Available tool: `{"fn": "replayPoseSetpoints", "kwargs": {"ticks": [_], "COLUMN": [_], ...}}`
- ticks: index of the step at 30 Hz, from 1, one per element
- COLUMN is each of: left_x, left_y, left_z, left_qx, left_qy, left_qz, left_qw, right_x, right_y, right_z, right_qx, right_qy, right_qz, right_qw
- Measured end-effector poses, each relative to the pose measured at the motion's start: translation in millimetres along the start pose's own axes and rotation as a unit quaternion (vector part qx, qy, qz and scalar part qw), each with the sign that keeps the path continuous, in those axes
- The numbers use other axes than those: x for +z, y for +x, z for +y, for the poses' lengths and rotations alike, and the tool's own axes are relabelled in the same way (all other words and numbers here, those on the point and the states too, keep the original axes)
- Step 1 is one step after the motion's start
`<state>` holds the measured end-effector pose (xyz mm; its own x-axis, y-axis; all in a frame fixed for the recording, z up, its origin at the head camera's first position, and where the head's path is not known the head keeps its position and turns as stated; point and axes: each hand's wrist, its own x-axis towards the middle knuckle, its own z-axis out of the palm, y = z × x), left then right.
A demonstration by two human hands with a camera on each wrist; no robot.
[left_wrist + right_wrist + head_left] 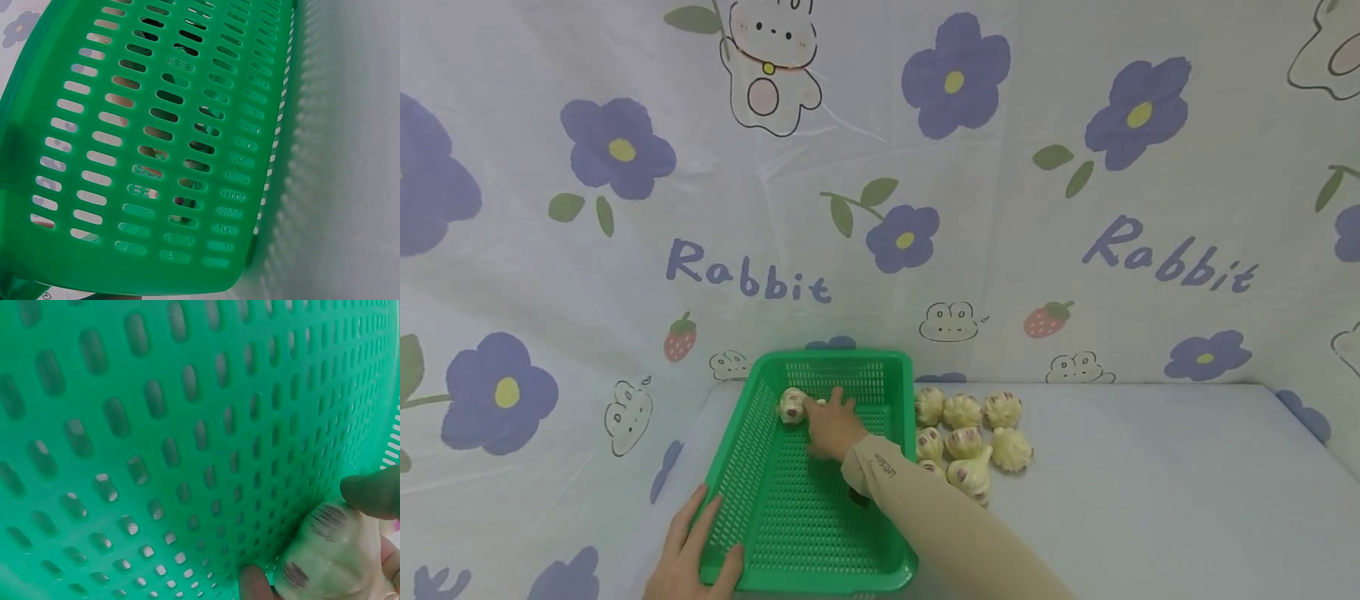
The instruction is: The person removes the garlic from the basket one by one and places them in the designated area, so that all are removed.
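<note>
A green plastic basket [820,579] with slotted walls stands on the table. Inside it, toward the far end, my right hand [835,427] holds a garlic bulb [331,559] low, close to the basket floor. Its thumb and fingers lie around the bulb in the right wrist view. Just left of that hand, another garlic bulb [792,406] sits in the far left corner. My left hand [688,554] grips the basket's near left corner, with fingers over the side rim and thumb over the front. The left wrist view shows mostly the basket's outer wall [144,275].
Several garlic bulbs [964,411] are grouped on the white tabletop [1135,483] right of the basket; my right forearm [940,517] crosses the basket's right rim and hides part of the group's near side. A printed cloth [1000,208] hangs behind the table.
</note>
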<state>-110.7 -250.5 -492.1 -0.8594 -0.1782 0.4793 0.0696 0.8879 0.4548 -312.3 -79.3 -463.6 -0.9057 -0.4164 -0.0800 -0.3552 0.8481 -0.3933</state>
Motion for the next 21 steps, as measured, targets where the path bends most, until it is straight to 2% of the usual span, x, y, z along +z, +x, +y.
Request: {"fn": "replayPoseSetpoints", "kwargs": {"ticks": [9,16,21], "left_x": [-1.6,1.1,2.8], "left_y": [1.7,-0.4,-1.2], "left_z": [1.4,-0.6,-2.7], "left_qx": [-0.005,0.001,0.011], "left_qy": [0.002,-0.001,-0.005], "left_qz": [-0.02,0.002,0.02], "left_qw": [0.9998,1.0,0.9997], "right_x": [1.6,3.5,-4.7], "right_y": [2.1,5.9,3.2], "right_z": [2.5,4.0,1.2], "right_qx": [-0.014,-0.009,-0.023], "right_qy": [-0.021,-0.006,0.017], "right_qz": [0.005,0.02,0.033], "right_qw": [0.9997,0.9997,0.999]}}
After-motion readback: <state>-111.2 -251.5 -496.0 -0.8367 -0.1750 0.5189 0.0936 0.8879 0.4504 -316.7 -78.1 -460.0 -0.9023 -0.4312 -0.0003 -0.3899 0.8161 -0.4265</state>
